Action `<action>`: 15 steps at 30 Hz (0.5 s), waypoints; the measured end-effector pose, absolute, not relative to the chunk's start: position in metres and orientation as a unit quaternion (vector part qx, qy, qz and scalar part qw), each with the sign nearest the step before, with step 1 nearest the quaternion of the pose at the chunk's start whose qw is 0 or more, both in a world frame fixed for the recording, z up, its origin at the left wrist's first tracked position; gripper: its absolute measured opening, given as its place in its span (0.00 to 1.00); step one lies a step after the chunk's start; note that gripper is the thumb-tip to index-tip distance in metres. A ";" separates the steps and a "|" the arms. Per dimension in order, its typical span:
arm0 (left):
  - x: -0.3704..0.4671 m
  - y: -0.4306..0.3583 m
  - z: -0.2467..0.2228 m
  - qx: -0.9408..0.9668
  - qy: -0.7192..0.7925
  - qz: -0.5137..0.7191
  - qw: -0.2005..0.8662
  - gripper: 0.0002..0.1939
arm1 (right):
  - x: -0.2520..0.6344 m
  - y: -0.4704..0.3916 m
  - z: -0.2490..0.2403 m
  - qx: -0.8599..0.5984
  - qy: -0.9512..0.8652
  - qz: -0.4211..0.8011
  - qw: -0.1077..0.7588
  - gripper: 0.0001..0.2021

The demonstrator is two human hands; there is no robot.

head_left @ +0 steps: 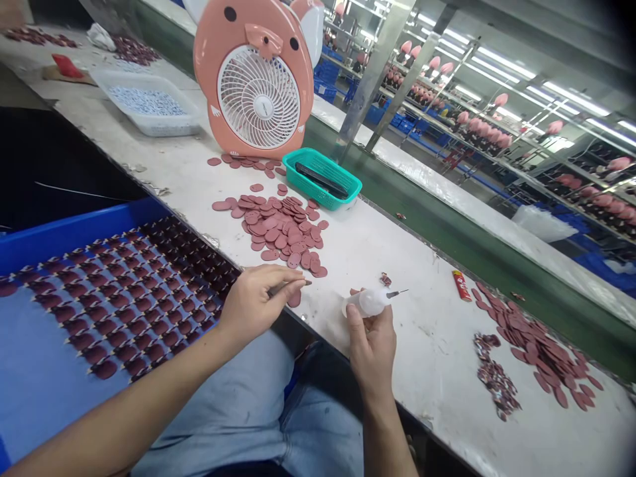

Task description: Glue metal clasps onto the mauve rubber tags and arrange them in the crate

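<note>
My left hand point(256, 298) is closed around a slim dark tool that looks like tweezers point(279, 287), most of it hidden by my fingers. A dark pink oval disc point(295, 299) shows just under those fingertips; whether they touch it I cannot tell. My right hand point(372, 338) grips a white squeeze bottle point(366, 303) with a thin needle tip, tilted and pointing right. Beyond my left hand lies a loose pile of dark pink oval discs point(278, 225). A small shiny piece point(385, 279) rests just past the bottle.
A blue tray point(40, 351) with rows of assembled dark pieces sits left. Behind the pile stand an orange fan point(205, 73) and a green basket point(318, 159) with a black object. Further left is a white tub point(163, 126). More discs point(536, 338) and shiny pieces point(494, 381) lie right.
</note>
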State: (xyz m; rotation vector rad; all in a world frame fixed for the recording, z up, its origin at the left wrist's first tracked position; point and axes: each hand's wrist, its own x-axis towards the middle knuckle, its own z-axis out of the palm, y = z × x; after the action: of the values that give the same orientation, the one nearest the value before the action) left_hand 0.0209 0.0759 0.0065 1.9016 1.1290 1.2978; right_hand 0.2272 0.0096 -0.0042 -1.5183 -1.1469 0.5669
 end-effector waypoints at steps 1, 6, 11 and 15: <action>0.024 0.074 0.013 0.687 0.431 0.491 0.317 0.11 | 0.224 0.009 -0.003 -0.628 -0.473 0.255 0.563 0.20; 0.031 0.050 0.034 0.513 0.408 0.490 0.574 0.10 | 0.196 0.002 0.011 -0.542 -0.439 0.398 0.595 0.23; 0.023 0.017 0.021 0.428 0.359 0.474 0.681 0.08 | 0.168 -0.012 0.013 -0.483 -0.407 0.527 0.568 0.24; 0.018 -0.001 0.003 0.351 0.267 0.462 0.769 0.15 | 0.158 -0.027 0.004 -0.459 -0.379 0.596 0.540 0.24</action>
State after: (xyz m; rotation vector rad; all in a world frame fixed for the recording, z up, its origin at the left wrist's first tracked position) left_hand 0.0176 -0.0007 0.0034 0.7624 0.5802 1.0035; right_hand 0.1583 -0.0267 0.0037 -1.0903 -0.8999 1.4174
